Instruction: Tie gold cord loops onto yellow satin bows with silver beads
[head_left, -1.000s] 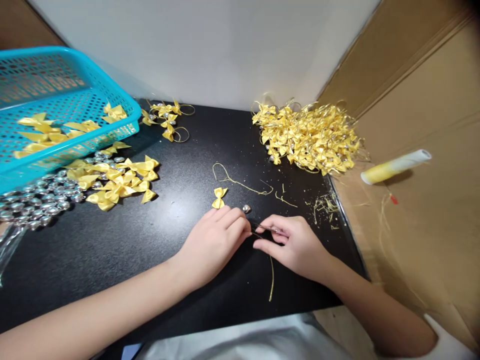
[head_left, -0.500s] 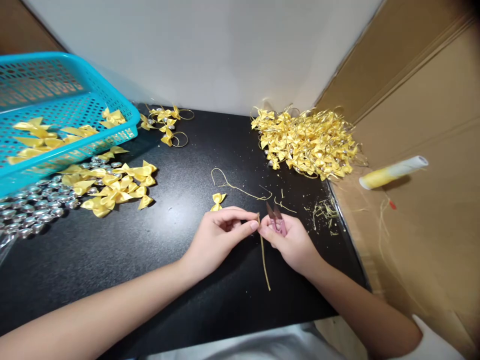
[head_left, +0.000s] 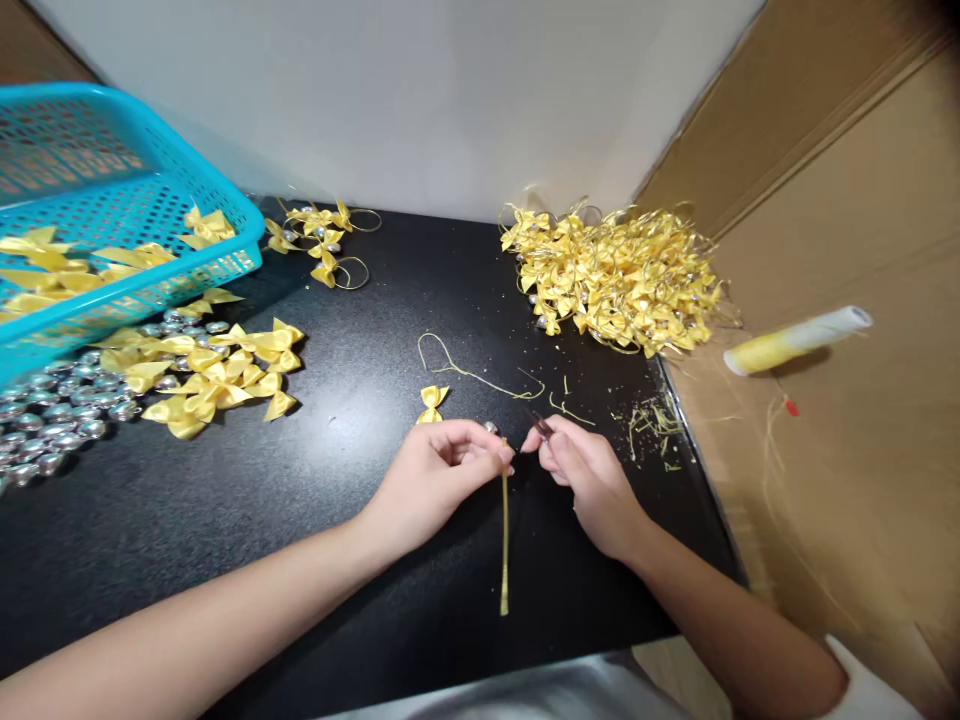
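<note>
My left hand (head_left: 442, 475) pinches the upper end of a gold cord (head_left: 505, 550), which hangs straight down over the black table. To its right, my right hand (head_left: 592, 480) is closed around small thread snips (head_left: 541, 424), whose dark blades point up and left, apart from the cord. A single yellow ribbon bow (head_left: 432, 403) lies just beyond my left hand, and a silver bead (head_left: 490, 427) shows beside the fingertips. Further off lies a loose gold thread (head_left: 480, 378) with a loop at one end.
A turquoise basket (head_left: 247, 235) with yellow bows stands at the left. Silver beads (head_left: 60, 420) and more bows (head_left: 225, 375) lie before it. A heap of finished-looking bows with loops (head_left: 615, 280) sits back right, near thread scraps (head_left: 652, 425) and a yellow-white tube (head_left: 795, 340).
My right hand has drawn away to the right from my left fingertips, and the snips have turned in it. The cord now hangs straighter. A silver bead has come into view by my left hand.
</note>
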